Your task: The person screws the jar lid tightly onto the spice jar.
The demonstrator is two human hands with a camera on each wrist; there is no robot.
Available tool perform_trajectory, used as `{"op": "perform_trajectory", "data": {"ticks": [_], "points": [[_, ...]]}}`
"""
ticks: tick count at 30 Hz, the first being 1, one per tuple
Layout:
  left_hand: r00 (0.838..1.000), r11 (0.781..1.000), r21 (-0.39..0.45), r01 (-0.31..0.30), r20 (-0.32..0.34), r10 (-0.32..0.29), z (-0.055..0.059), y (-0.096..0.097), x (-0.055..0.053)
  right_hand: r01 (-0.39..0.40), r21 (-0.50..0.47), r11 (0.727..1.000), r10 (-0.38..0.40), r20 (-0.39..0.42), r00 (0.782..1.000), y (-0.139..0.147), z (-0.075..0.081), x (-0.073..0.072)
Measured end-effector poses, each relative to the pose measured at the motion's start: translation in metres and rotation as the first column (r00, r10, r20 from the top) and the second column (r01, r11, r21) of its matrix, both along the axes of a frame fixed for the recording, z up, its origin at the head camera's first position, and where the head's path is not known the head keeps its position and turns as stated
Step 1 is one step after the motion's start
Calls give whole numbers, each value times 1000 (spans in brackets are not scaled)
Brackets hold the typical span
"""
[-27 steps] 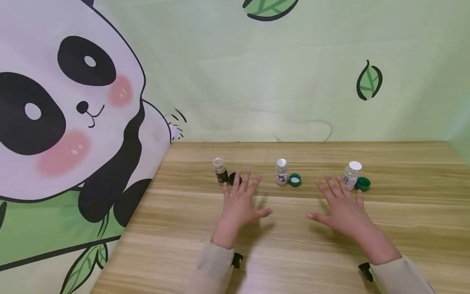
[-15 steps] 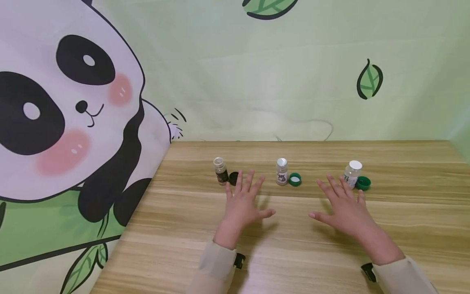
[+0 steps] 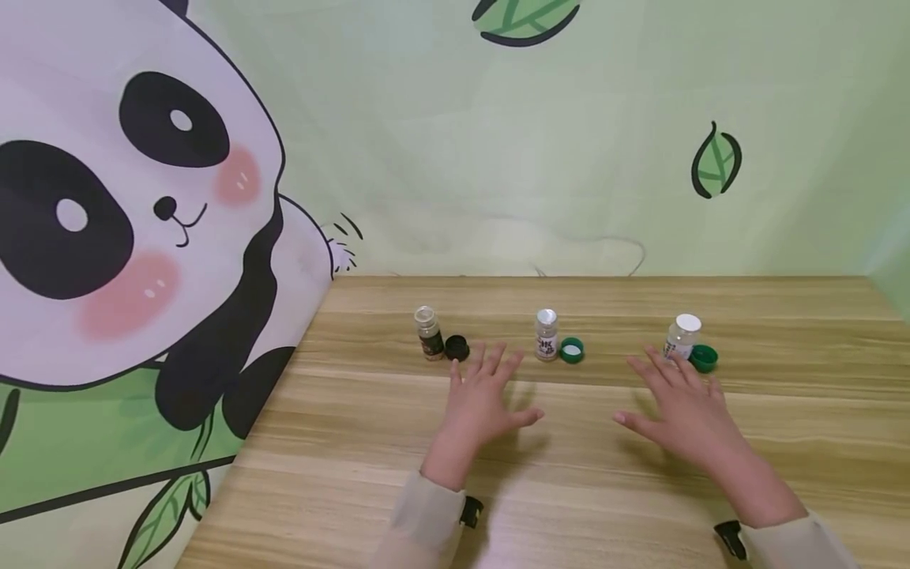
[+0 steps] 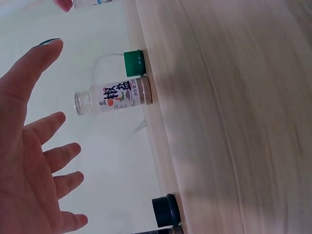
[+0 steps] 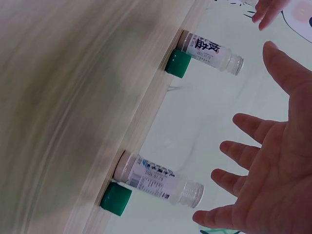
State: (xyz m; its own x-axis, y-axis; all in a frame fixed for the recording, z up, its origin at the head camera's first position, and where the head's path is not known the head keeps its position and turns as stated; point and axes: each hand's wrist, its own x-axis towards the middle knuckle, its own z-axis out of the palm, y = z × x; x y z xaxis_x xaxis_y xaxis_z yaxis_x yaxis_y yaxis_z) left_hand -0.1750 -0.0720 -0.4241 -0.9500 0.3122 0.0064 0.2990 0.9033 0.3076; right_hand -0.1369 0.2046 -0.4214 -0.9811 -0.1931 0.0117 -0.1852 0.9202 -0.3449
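Observation:
My left hand [image 3: 479, 403] hovers above the table with fingers spread, holding nothing; its fingertips are near a black cap [image 3: 456, 348]. My right hand [image 3: 686, 411], also spread and holding nothing, partly overlaps the right-hand seasoning bottle [image 3: 684, 332] in the head view. Beside that bottle lies a green cap [image 3: 704, 358]. Between the hands and farther back, a small labelled seasoning bottle [image 3: 546, 335] stands upright, another green cap [image 3: 572, 350] to its right. At the left a dark-labelled bottle [image 3: 429, 333] stands next to the black cap. All three bottles are uncapped.
The wooden table [image 3: 341, 442] meets a pale green backdrop [image 3: 455, 158] along its back edge. A large printed panda [image 3: 206, 197] fills the backdrop's left side. A black wrist strap piece [image 3: 730, 540] shows at the right sleeve.
Both hands have drifted slightly right and remain spread. The black cap, partly covered by the left fingers before, now shows fully. Bottles and caps stay where they were.

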Motion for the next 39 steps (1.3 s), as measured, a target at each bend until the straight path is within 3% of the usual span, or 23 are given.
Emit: {"op": "perform_trajectory", "data": {"ticks": [8, 14, 21, 29, 39], "points": [[1000, 1000, -25, 17, 6, -17, 3, 6, 4, -5, 18, 1000, 6, -59, 998, 13, -6, 8], [998, 998, -24, 63, 12, -63, 3, 14, 7, 2, 45, 999, 2, -91, 996, 22, -7, 10], [994, 994, -10, 112, 4, -112, 4, 25, 8, 11, 9, 1000, -10, -111, 994, 33, -8, 10], [985, 985, 80, 156, 58, -161, 7, 38, 6, 30, -10, 999, -31, -93, 995, 45, -5, 11], [972, 955, 199, 222, 33, -233, 12, 60, -1, 118, -52, 992, -120, -24, 993, 64, -2, 10]]}}
